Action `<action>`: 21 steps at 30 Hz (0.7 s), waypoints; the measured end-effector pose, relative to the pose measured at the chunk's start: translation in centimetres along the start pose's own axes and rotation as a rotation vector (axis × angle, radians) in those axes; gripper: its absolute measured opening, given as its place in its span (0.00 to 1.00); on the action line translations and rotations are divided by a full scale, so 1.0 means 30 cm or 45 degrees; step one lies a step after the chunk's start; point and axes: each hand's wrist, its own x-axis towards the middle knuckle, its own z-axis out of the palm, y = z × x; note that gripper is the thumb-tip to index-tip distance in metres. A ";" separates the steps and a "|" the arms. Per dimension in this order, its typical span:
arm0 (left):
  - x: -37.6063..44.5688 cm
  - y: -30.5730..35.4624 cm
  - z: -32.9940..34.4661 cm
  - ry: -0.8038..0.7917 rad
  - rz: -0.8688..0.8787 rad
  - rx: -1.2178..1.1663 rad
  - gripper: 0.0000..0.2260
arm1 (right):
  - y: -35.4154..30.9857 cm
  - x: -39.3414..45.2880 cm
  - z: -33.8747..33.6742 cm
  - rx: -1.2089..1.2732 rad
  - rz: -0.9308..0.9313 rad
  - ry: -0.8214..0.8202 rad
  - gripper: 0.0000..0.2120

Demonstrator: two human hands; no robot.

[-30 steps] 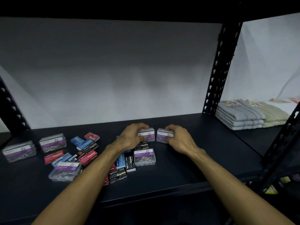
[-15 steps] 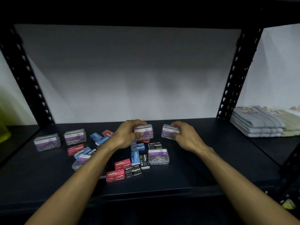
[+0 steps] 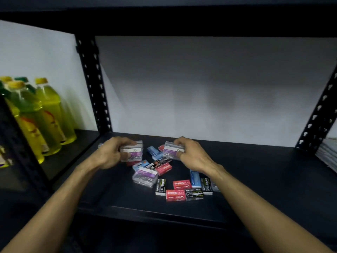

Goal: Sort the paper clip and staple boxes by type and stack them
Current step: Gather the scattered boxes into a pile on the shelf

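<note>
L hand [image 3: 111, 155] curls round a clear paper clip box [image 3: 131, 152], R hand [image 3: 191, 155] grips another [image 3: 171, 152]; both held just above the shelf [image 3: 255, 179], long axes left-right, purple labels facing the camera. Staple boxes [image 3: 179, 189] lie scattered below.

Both bare forearms reach forward over the shelf. The left hand [image 3: 111, 154] curls its fingers around a clear plastic paper clip box [image 3: 131, 152] (thumb underneath). The right hand [image 3: 193, 156] pinches another clear paper clip box [image 3: 172, 152].
</note>
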 end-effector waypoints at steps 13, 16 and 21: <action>-0.139 -0.247 -0.126 0.132 -0.257 0.183 0.14 | -0.276 0.163 0.320 0.021 -0.148 -0.243 0.18; -0.141 -0.266 -0.110 0.107 -0.269 0.205 0.14 | -0.299 0.185 0.372 0.006 -0.174 -0.283 0.16; -0.144 -0.284 -0.105 0.130 -0.259 0.202 0.14 | -0.309 0.214 0.437 -0.040 -0.217 -0.322 0.19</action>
